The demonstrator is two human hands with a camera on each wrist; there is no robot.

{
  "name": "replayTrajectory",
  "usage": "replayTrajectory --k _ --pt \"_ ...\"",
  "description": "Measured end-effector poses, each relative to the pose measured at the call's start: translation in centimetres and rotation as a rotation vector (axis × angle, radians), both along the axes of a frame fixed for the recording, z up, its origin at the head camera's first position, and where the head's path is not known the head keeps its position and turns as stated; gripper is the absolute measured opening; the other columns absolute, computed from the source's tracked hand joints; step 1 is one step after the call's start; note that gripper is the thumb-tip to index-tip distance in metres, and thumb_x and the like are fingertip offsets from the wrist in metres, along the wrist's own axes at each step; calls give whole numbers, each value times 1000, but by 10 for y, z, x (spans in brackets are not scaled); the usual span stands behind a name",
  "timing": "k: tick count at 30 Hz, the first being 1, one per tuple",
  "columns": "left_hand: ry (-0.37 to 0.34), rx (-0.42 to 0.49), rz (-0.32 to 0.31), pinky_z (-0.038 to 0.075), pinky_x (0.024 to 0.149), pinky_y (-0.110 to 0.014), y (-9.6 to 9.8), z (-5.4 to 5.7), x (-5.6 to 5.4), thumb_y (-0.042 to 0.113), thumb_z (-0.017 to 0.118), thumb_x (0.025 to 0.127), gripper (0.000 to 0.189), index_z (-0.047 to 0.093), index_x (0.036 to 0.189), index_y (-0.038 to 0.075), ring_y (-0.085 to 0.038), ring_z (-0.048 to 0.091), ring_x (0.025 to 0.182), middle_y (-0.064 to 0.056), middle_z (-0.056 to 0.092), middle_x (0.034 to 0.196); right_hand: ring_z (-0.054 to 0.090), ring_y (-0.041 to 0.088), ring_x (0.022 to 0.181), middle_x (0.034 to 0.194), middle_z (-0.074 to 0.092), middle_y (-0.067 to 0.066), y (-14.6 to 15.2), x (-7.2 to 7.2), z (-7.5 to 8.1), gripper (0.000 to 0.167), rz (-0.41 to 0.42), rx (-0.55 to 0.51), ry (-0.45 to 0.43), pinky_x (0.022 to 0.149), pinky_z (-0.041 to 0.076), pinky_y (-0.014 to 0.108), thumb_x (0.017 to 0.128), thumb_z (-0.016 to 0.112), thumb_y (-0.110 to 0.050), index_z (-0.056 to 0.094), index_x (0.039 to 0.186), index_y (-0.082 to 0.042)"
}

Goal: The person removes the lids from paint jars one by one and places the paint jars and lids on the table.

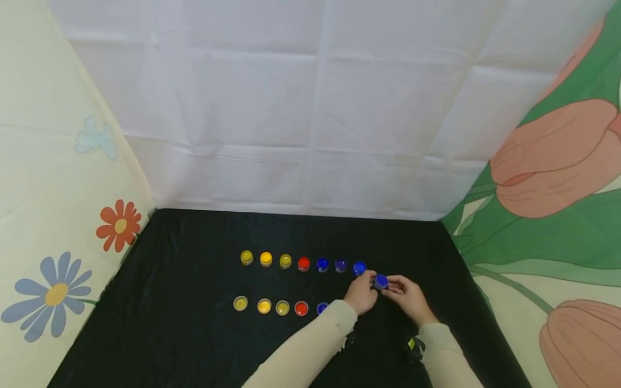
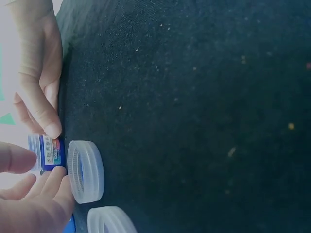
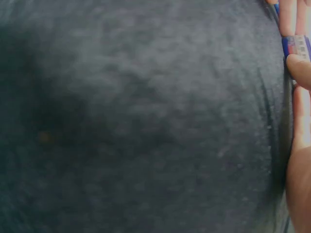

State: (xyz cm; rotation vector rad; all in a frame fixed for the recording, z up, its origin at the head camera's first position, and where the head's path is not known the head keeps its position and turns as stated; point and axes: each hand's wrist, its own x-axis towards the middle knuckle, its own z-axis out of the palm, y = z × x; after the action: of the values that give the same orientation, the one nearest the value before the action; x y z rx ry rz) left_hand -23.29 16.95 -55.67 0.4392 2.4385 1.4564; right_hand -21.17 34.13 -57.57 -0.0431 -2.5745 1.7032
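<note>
Between the two hands is a small paint jar [image 1: 380, 282], blue, with a printed label that shows in the left wrist view. My left hand [image 1: 361, 293] grips it from the left, thumb on one side and fingers on the other. From the right, the thumb and fingers of my right hand [image 1: 407, 297] pinch the same jar. Just beyond the left hand, a blue jar [image 1: 359, 268] ends the back row. Close beside the held jar, a clear plastic lid [image 2: 99, 170] lies on the black cloth, with a second lid [image 2: 114, 221] near it.
A back row of small paint jars runs leftward, with a red jar [image 1: 303, 263] and a yellow jar [image 1: 266, 259] among them. Nearer lies a row of round lids, including a red-centred lid [image 1: 301, 308]; the left sleeve [image 1: 310, 345] covers its right end. Behind hangs a white curtain [image 1: 301, 108].
</note>
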Motion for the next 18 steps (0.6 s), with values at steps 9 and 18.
replayTrajectory --k 9,18 --pt "98 -127 -28 49 102 -32 -2 11 -5 1 57 100 38 64 137 11 -20 61 122 -7 67 129 66 4 92 112 67 28 -1 1 -2 35 16 18 47 82 53 14 88 74 7 62 121 13" --pt "82 -161 18 53 95 -33 5 2 -12 9 63 100 29 70 127 18 -17 65 113 -1 70 120 67 7 91 111 68 27 -2 1 -3 36 -6 7 12 80 53 16 89 74 4 62 122 13"
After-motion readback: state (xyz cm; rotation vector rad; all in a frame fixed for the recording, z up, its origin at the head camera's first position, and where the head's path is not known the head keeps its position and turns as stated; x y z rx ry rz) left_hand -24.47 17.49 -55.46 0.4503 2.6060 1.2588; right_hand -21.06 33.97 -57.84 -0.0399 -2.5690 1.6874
